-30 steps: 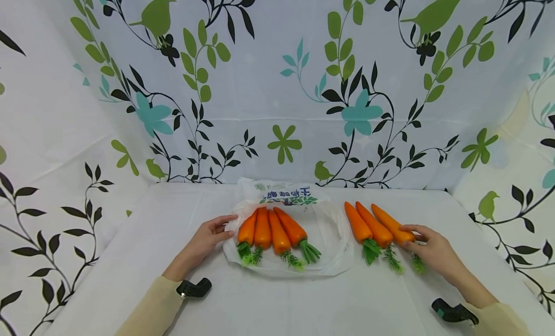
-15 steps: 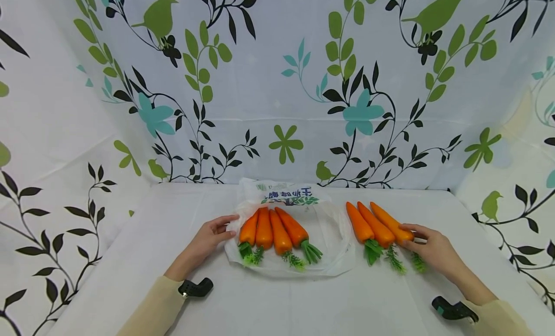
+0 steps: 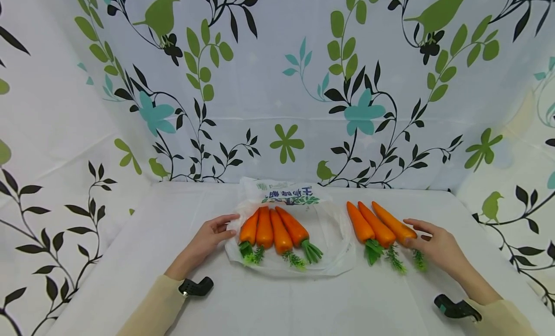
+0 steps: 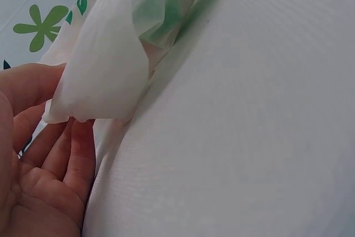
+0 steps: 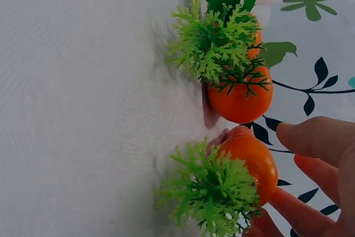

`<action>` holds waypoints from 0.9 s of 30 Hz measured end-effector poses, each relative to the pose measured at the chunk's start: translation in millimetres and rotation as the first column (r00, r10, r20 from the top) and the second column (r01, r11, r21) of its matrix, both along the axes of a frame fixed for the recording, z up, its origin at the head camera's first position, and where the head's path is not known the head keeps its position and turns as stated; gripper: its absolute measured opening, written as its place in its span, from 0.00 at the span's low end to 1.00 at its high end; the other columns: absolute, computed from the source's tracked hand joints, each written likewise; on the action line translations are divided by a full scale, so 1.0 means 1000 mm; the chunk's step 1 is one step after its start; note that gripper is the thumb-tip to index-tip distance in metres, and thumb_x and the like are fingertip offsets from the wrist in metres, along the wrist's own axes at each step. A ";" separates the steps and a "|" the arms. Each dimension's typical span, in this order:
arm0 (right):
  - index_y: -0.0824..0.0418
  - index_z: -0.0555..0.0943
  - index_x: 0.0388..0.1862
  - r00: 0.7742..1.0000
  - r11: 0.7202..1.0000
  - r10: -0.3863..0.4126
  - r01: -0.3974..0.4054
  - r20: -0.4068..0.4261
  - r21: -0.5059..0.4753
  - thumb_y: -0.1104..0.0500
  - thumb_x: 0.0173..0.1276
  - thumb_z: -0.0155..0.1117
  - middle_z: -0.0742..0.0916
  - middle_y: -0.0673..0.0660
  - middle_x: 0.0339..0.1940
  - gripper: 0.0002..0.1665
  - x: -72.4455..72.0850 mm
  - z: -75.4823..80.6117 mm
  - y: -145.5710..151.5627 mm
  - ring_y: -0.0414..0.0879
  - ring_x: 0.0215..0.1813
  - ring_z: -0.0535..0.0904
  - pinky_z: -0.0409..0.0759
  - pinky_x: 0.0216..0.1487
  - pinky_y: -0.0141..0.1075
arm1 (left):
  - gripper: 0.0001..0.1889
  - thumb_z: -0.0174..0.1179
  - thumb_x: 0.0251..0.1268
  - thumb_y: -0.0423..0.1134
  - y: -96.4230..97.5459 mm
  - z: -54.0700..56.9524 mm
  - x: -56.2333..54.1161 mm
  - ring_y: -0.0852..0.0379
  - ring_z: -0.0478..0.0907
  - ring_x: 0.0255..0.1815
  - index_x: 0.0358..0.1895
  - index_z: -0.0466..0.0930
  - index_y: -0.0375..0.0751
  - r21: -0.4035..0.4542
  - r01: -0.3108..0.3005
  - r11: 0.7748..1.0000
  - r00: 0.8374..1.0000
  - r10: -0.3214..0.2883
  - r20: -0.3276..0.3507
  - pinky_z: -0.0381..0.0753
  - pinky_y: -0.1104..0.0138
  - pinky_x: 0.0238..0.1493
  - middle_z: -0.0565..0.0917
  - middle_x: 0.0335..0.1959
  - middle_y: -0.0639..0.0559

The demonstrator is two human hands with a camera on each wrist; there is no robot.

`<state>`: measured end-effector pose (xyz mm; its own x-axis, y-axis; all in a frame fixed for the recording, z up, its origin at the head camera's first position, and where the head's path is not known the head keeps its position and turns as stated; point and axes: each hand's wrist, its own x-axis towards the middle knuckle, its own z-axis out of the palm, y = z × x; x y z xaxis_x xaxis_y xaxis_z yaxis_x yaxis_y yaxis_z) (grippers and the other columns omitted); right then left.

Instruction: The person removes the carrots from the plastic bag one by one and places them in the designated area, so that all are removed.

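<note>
Several orange toy carrots [image 3: 273, 230] with green tops lie side by side on a flat white plastic bag [image 3: 334, 239]. My left hand [image 3: 225, 227] holds the bag's left edge [image 4: 100, 76] between thumb and fingers [image 4: 66, 154]. Three more carrots lie on the white tablecloth to the right of the bag. My right hand [image 3: 418, 235] is at the stem end of the rightmost carrot [image 3: 392, 224], with the index finger above it and the thumb below. In the right wrist view that carrot [image 5: 249, 162] sits between my fingers [image 5: 310, 137], beside the middle carrot [image 5: 239, 98].
The white-covered table [image 3: 277, 302] is enclosed at the back and on both sides by a white cloth printed with leaves and birds [image 3: 282, 85]. Bare cloth lies in front of the bag and the carrots.
My right hand's fingers have lifted slightly around the rightmost carrot's end. The left hand, the bag and the carrots have stayed where they were.
</note>
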<state>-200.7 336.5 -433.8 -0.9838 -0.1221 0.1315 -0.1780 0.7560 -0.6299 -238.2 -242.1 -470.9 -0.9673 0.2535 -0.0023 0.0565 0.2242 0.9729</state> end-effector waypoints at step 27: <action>0.63 0.82 0.59 0.978 0.991 0.125 -0.131 -0.166 -0.023 0.64 0.66 0.70 0.79 0.67 0.64 0.22 0.001 0.025 -0.074 0.67 0.63 0.73 0.76 0.56 0.59 | 0.27 0.63 0.68 0.34 0.000 -0.002 0.000 0.47 0.74 0.62 0.69 0.71 0.38 -0.010 -0.007 1.000 1.000 0.007 0.002 0.76 0.69 0.57 0.70 0.70 0.39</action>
